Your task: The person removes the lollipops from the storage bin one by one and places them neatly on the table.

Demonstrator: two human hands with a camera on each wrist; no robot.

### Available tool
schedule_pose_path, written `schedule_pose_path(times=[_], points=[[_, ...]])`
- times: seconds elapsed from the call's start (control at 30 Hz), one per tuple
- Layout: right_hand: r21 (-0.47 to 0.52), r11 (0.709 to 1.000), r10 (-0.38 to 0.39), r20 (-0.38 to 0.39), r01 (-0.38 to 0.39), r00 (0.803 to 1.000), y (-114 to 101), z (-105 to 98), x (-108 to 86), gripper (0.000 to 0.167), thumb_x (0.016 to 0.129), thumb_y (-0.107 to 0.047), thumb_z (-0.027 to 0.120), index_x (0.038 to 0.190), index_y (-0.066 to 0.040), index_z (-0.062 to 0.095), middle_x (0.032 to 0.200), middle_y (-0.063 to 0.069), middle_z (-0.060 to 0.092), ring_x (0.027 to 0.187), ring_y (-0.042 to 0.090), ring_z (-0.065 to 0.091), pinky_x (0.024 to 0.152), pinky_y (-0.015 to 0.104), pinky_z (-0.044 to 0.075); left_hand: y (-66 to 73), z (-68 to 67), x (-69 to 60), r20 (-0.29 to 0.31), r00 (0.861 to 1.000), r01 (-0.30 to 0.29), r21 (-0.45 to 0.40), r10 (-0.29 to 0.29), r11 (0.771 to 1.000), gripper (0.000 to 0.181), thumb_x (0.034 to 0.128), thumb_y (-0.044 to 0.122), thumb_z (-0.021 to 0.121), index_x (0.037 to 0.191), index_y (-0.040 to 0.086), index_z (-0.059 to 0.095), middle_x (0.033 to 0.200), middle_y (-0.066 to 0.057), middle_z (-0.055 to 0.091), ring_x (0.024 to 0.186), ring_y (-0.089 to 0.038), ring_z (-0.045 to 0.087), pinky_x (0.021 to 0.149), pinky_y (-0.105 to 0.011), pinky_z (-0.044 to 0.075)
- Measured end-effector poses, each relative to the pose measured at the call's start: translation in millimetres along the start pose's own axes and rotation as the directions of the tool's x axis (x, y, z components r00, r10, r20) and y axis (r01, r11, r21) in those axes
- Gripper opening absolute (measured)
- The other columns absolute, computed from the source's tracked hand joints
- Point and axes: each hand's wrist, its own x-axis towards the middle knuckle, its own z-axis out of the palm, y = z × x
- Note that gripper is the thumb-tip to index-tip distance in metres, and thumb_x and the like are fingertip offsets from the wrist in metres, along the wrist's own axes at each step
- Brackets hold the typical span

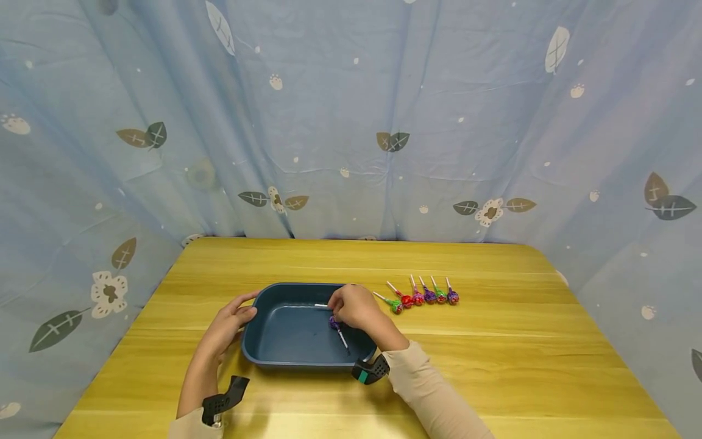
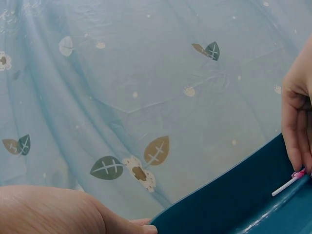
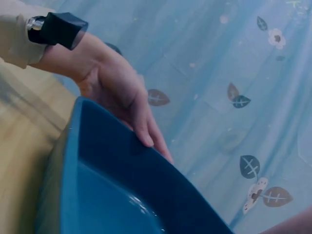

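A dark blue plastic basin (image 1: pixel 285 361) stands on the table. My left hand (image 1: pixel 227 326) holds its left end, thumb at the rim and fingers along the outside; the right wrist view also shows this left hand (image 3: pixel 119 87) at the rim. Inside the basin, my right hand (image 1: pixel 353 306) pinches a lollipop with a pink wrapper (image 2: pixel 298 174), its white stick pointing left. The fingers hide most of that candy. A purple lollipop (image 1: pixel 333 323) lies just below the right hand, on the basin floor, its stick toward the front.
Right of the basin, several wrapped lollipops lie in a row: green (image 1: pixel 396 306), red (image 1: pixel 406 301), pink (image 1: pixel 418 299), purple (image 1: pixel 429 296), and others. The wooden table (image 1: pixel 510 341) extends to both sides. A patterned blue curtain (image 1: pixel 340 110) hangs behind and beside it.
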Motion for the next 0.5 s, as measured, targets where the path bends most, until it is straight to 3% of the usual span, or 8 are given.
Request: schedule_pose_path(times=[0.13,0.37,0.5], points=[[-0.059,0.998,0.0,0.022,0.002,1.0,-3,3,-1.2,0.013,0.078,-0.002,0.077,0.087,-0.012,0.077,0.08,-0.005,0.07,0.072,0.011,0.06,0.064,0.026,0.048,0.7,0.1,-0.4,0.002,1.0,0.003,-0.001,-0.003,1.0,0.047,0.1046,0.013,0.041,0.151,0.008,0.031,0.142,-0.029,0.041,0.122,-0.042,0.049,0.094,-0.051,0.044],[-0.057,0.998,-0.021,0.092,0.026,0.996,-3,9,-0.9,0.018,0.08,-0.001,0.076,0.095,-0.011,0.078,0.091,-0.001,0.071,0.08,0.012,0.062,0.068,0.026,0.051,1.7,0.7,-0.8,-0.001,1.0,0.015,-0.007,-0.015,1.0,0.047,0.1044,0.012,0.042,0.15,0.007,0.031,0.142,-0.03,0.041,0.122,-0.042,0.048,0.095,-0.052,0.043],[-0.072,0.997,-0.03,0.083,0.036,0.996,-2,13,-1.2,0.017,0.081,-0.003,0.076,0.095,-0.012,0.079,0.092,-0.002,0.072,0.084,0.013,0.063,0.071,0.027,0.052,2.4,1.4,-0.9,0.0,1.0,0.022,-0.013,-0.022,1.0,0.048,0.1041,0.012,0.042,0.15,0.006,0.031,0.142,-0.03,0.04,0.123,-0.042,0.047,0.096,-0.054,0.041]])
